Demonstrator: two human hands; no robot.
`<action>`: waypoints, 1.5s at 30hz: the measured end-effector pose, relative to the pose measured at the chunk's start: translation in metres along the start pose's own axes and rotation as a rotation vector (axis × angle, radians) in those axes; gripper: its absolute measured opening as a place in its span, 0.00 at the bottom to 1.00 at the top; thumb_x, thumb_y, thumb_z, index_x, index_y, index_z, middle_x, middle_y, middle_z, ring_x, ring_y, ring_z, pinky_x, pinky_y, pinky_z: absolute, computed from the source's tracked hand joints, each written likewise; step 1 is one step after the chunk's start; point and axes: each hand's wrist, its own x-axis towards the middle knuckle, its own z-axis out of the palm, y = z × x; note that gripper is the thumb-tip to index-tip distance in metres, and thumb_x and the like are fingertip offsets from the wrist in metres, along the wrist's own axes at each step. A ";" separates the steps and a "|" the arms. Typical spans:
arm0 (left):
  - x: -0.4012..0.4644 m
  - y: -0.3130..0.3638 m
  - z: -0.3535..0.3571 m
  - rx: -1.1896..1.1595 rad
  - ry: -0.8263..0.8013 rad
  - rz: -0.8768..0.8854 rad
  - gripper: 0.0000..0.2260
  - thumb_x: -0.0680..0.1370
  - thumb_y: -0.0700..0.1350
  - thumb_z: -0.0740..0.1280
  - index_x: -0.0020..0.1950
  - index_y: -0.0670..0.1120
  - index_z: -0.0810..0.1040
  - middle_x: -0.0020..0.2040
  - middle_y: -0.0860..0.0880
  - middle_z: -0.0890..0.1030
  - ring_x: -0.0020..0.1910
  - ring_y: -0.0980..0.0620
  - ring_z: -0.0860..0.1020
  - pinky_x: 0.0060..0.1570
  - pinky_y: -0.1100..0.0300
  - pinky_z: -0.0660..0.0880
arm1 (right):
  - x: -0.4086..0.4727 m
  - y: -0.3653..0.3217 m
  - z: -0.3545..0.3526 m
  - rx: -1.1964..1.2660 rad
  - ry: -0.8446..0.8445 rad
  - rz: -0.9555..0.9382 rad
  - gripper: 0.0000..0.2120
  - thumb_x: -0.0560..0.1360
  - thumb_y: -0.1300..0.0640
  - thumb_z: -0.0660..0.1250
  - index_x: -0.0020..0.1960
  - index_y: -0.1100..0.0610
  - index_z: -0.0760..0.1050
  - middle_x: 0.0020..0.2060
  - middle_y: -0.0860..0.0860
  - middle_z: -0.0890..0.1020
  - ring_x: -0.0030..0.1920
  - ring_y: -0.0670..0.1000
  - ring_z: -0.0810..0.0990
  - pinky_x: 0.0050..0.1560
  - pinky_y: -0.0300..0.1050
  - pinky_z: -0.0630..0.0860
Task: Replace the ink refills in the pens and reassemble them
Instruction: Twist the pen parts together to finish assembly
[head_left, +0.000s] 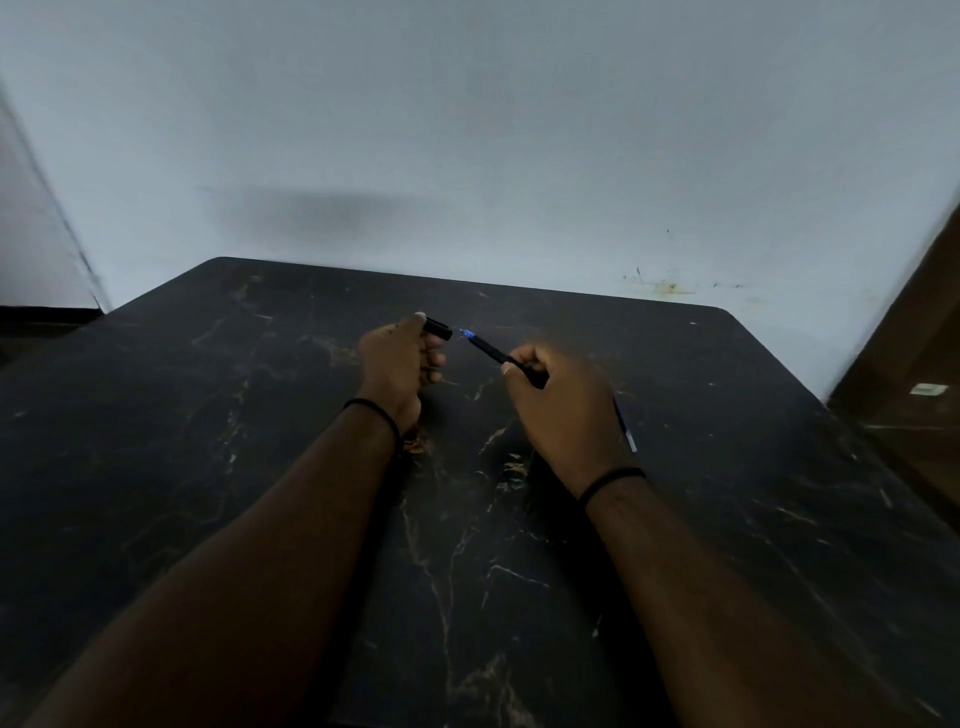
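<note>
Fingers (511, 361) of right hand (563, 410) curled round black pen barrel (501, 357), blue tip (467, 334) aimed up-left at left hand (397, 364). Left fingers (434, 358) pinch short black cap piece (437, 328), just beside tip, small gap between. Barrel's long axis lines up roughly toward cap. Blue refill (626, 428) on dark marble table (208, 441) behind right hand. Pale wall (467, 130) beyond.

No text, label, brand, number or sign can be read anywhere in the view; the small pale tag (924, 388) on the brown surface at the right edge is too blurred to make out, and the black pen (503, 356) shows no legible print
</note>
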 end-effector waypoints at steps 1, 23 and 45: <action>0.000 0.000 0.000 -0.011 0.002 -0.008 0.11 0.82 0.44 0.62 0.43 0.41 0.77 0.33 0.46 0.77 0.20 0.58 0.73 0.20 0.66 0.68 | 0.000 -0.001 -0.001 0.000 -0.012 0.003 0.05 0.78 0.48 0.67 0.48 0.47 0.81 0.38 0.42 0.83 0.40 0.42 0.80 0.42 0.42 0.77; -0.009 -0.001 0.002 0.049 -0.317 -0.046 0.11 0.78 0.50 0.69 0.46 0.42 0.80 0.33 0.49 0.80 0.28 0.53 0.75 0.26 0.61 0.69 | 0.000 -0.007 -0.004 0.018 -0.019 0.002 0.05 0.77 0.54 0.72 0.51 0.48 0.77 0.43 0.43 0.80 0.45 0.46 0.79 0.45 0.45 0.76; -0.015 -0.004 0.017 0.222 -0.138 -0.004 0.22 0.84 0.54 0.54 0.35 0.44 0.70 0.26 0.47 0.67 0.19 0.55 0.61 0.19 0.67 0.56 | -0.010 -0.021 0.003 -0.257 -0.044 -0.318 0.08 0.79 0.50 0.68 0.51 0.54 0.79 0.40 0.52 0.84 0.39 0.55 0.81 0.36 0.45 0.68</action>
